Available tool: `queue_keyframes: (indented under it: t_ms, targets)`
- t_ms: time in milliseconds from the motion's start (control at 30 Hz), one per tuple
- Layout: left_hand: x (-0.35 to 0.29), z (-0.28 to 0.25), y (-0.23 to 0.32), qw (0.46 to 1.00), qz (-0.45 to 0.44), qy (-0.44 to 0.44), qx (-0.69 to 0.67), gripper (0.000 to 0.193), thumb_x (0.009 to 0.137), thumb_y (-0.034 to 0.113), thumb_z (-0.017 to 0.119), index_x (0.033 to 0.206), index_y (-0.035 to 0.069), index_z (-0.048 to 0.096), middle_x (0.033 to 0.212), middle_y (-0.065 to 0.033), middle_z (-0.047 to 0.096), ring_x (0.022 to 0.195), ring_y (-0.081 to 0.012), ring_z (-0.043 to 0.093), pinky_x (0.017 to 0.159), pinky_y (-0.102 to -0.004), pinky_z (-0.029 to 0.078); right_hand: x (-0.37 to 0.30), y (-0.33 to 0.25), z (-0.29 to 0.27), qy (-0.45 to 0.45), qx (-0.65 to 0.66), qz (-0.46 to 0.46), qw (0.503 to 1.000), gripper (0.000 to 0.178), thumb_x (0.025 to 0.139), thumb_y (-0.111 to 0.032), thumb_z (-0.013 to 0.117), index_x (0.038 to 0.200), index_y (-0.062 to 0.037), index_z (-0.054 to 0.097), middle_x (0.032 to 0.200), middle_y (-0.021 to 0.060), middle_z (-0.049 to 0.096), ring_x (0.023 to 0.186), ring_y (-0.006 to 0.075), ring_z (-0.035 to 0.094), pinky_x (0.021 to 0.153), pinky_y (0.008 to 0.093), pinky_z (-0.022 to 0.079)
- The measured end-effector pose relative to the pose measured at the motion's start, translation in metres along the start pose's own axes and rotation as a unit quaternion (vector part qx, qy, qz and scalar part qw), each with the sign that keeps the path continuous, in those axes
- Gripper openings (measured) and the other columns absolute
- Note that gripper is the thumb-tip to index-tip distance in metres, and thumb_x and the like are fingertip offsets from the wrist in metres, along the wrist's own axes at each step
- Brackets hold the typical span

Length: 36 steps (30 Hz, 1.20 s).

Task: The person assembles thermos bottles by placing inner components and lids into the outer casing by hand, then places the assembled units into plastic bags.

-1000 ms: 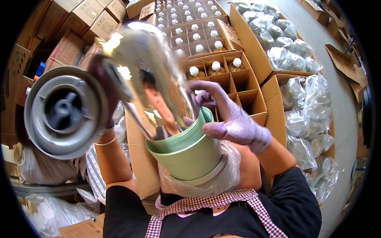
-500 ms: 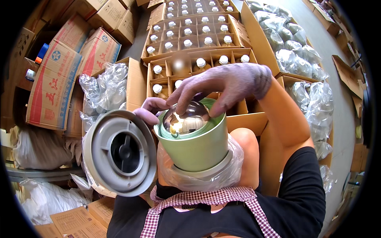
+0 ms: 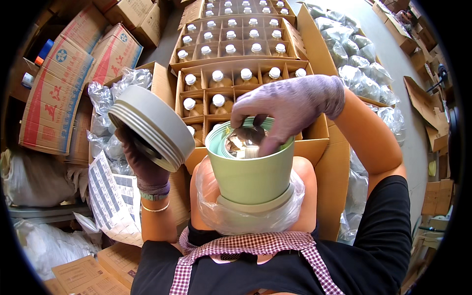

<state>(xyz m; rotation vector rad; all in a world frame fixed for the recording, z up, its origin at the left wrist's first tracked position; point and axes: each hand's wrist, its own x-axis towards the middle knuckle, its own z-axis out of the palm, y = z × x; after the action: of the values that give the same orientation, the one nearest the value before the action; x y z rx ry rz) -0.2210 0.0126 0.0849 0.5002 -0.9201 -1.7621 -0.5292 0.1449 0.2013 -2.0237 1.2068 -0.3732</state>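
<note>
In the head view, the right hand (image 3: pixel 285 105) is the nearer to the liner (image 3: pixel 241 146), a mirror-bright piece sunk in the mouth of the green cup (image 3: pixel 253 179). The liner lies directly below that hand's curled fingers; only its top shows, so its long axis is hidden, though it probably runs down the cup's own. Thumb and fingers stand parted, the thumb at the liner's right edge, the fingers by the far rim; whether they grip it, I cannot tell. The cup stands nearly upright between the knees, its lower part in a clear bag (image 3: pixel 246 219). Left of the cup, near but apart, the left hand (image 3: pixel 146 164) is closed on the grey collar (image 3: pixel 152 123), which is tilted, ridged wall toward the cup.
</note>
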Motion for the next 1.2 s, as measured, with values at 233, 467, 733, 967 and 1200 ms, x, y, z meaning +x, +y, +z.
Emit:
queue_keyframes:
  t_ms: [233,467,733,967,1200]
  targets:
    - [0.001,0.01,-0.001,0.99,-0.079,-0.014,-0.115,0.072,0.101,0.066,0.047,0.152,0.016,0.043,0.148,-0.0063,0.053,0.131,-0.0263,0.055,0.111,-0.0494,0.047,0.001,-0.029,0.005,-0.044,-0.069,0.084,0.993,0.055,0.069,-0.033,0.087,0.115,-0.0047,0.073,0.088,0.0096,0.075,0.084,0.0253,0.072,0.08,0.0346,0.056]
    - [0.007,0.036,-0.007,0.967,-0.05,-0.175,-0.177,0.082,0.099,0.072,0.04,0.156,0.013,0.038,0.154,-0.0105,0.046,0.14,-0.029,0.046,0.12,-0.0505,0.036,0.007,-0.052,0.02,0.004,-0.185,0.196,0.963,0.06,0.076,-0.058,0.071,0.083,0.0016,0.077,0.075,0.0177,0.072,0.07,0.0317,0.072,0.07,0.0378,0.059]
    - [0.002,0.115,-0.025,0.97,0.129,-0.111,0.174,0.096,0.091,0.082,0.046,0.138,-0.001,0.046,0.13,-0.0133,0.058,0.12,-0.0211,0.058,0.103,-0.035,0.048,-0.037,0.01,0.018,0.366,0.112,0.152,0.911,0.044,0.093,-0.04,0.066,0.109,0.0004,0.073,0.089,0.0145,0.073,0.08,0.0192,0.071,0.077,0.0357,0.058]
    - [0.021,0.114,-0.026,0.848,0.153,-0.457,0.222,0.075,0.079,0.067,0.077,0.114,0.002,0.065,0.106,-0.0131,0.064,0.115,-0.0333,0.058,0.111,-0.0532,0.039,-0.042,0.022,0.066,0.413,0.326,-0.145,0.838,0.066,0.066,-0.048,0.087,0.111,-0.0009,0.076,0.125,0.0152,0.067,0.132,0.0332,0.055,0.116,0.0474,0.038]
    - [0.027,0.105,-0.033,0.845,0.159,-0.473,0.191,0.059,0.083,0.064,0.075,0.098,0.007,0.075,0.104,-0.0134,0.064,0.11,-0.033,0.057,0.11,-0.0547,0.037,-0.034,0.05,0.068,0.407,0.243,-0.263,0.84,0.052,0.063,-0.035,0.093,0.1,-0.0026,0.079,0.103,0.0102,0.072,0.112,0.0274,0.065,0.114,0.0467,0.039]
